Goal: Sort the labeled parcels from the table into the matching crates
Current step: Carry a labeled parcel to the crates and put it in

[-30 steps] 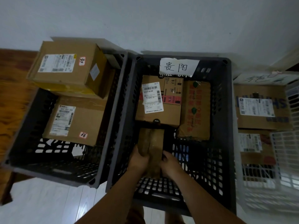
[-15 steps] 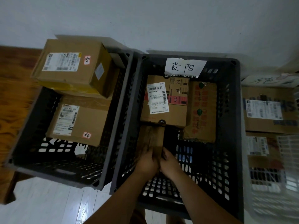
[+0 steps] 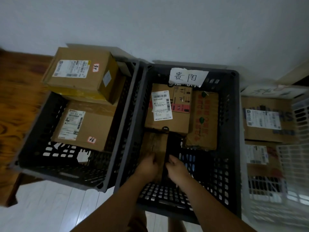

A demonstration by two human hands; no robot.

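blurred white crate at right edge; fingers partly behind narrow parcel

head cam | looks steeply down | close over middle crate | wall at top

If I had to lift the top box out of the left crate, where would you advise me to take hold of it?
Probably its left and right side faces, reached from above. The top box rests on another box and seems to stand above the crate rim, so those faces are free; its broad labelled top offers no pinch.
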